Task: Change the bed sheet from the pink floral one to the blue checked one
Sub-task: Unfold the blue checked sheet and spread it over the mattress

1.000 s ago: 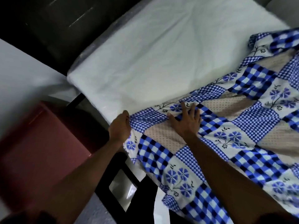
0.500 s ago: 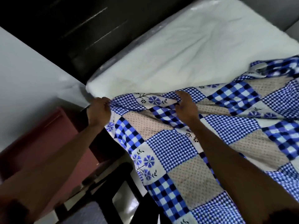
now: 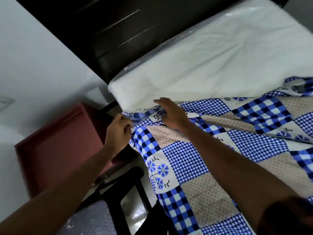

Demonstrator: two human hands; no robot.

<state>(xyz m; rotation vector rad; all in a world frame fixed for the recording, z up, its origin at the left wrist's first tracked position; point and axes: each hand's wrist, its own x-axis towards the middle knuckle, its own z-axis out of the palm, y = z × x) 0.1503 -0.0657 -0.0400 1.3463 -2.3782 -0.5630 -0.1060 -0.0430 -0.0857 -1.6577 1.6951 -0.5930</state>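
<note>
1. Left hand (image 3: 118, 131): the fingers are curled and pinch a bunched corner of the blue checked sheet (image 3: 186, 160) at the left edge of the mattress (image 3: 211, 56). The fingertips are buried in the fold and cannot be seen.
2. Right hand (image 3: 171, 114): the fingers are spread and relaxed over the sheet's upper edge, just right of the left hand. It grips nothing. Whether the palm touches the cloth cannot be told.
3. Sheet: it lies across the near part of the mattress, hangs over the left side and is rumpled at the far right. The right and bottom borders of the view cut it off.
4. Mattress: white and creased, with its upper part uncovered.
5. Headboard (image 3: 127, 31): dark, directly behind the mattress, with its detail lost in shadow.
6. Cabinet (image 3: 59, 150): red-brown, beside the bed against a pale wall (image 3: 33, 48). The left forearm crosses its lower corner.
7. Dark frame (image 3: 115, 192): it lies below the left forearm, which partly hides it, and cannot be identified.
</note>
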